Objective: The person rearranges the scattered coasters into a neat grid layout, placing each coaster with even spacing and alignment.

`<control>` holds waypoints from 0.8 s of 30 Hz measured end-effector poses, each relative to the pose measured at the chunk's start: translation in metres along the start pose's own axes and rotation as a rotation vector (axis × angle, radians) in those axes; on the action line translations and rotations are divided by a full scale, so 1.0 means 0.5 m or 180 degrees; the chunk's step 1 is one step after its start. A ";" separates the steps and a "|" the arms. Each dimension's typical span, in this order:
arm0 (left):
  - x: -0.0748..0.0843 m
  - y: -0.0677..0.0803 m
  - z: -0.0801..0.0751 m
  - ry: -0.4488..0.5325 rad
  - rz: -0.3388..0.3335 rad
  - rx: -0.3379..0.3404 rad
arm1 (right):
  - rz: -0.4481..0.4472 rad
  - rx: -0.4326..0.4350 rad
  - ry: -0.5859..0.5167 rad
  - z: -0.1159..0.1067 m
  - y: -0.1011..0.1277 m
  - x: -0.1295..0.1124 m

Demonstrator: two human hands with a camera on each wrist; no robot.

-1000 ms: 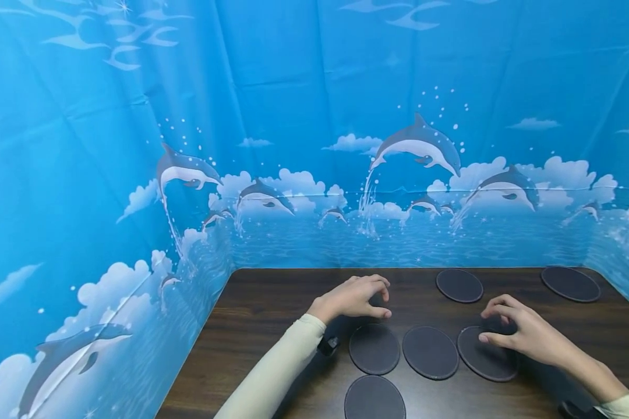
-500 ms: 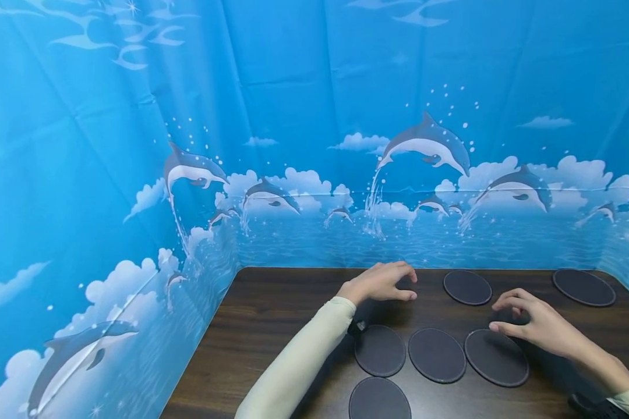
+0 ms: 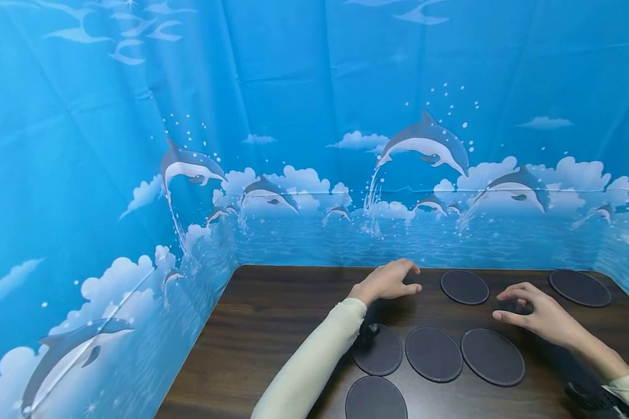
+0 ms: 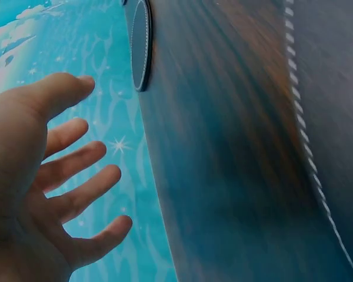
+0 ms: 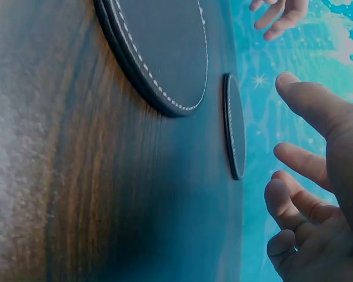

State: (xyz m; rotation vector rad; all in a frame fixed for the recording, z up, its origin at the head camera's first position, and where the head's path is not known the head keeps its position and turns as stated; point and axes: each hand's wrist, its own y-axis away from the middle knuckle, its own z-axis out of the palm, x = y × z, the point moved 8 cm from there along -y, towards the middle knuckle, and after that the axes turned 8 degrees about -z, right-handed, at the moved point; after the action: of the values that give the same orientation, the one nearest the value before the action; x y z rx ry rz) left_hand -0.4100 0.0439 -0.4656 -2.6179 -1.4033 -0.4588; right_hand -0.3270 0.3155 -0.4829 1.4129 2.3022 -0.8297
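Note:
Several round dark coasters with pale stitched rims lie flat on the table. In the head view my left hand (image 3: 390,280) hovers near the back edge, left of the far coaster (image 3: 465,287), its fingers loosely bent around nothing. My right hand (image 3: 542,314) is above the table between that coaster and the front right coaster (image 3: 493,357), also holding nothing. In the left wrist view the left fingers are spread. The right wrist view shows the right thumb and fingers apart, with a stitched coaster (image 5: 165,53) nearby and a smaller-looking one (image 5: 236,126) at the edge.
A middle coaster (image 3: 433,354), a left coaster (image 3: 377,358) partly behind the left wrist camera, and a front coaster (image 3: 376,400) form a group. Another coaster (image 3: 580,288) lies at the back right corner. A blue dolphin-print curtain (image 3: 304,116) surrounds the wooden table (image 3: 251,337).
My left hand has moved right and toward the back edge. The right hand has shifted slightly back, off the front right coaster in view. The coasters stay in place; the head view has turned slightly.

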 end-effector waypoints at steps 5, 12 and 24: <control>0.024 -0.020 -0.002 0.0062 -0.0017 -0.0020 | 0.0032 -0.0020 0.0027 0.003 -0.006 0.016; 0.035 -0.044 0.006 -0.0104 -0.0084 -0.0132 | 0.0013 -0.0052 -0.0001 0.016 -0.018 0.015; 0.048 -0.080 0.034 -0.0291 -0.0222 -0.0139 | 0.0065 -0.0172 -0.0021 0.033 -0.041 0.025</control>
State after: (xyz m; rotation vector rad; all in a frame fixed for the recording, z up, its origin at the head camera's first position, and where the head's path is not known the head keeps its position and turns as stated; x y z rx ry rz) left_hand -0.4275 0.0896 -0.4746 -2.6628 -1.5332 -0.3869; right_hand -0.3517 0.3071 -0.4960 1.4063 2.2837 -0.7594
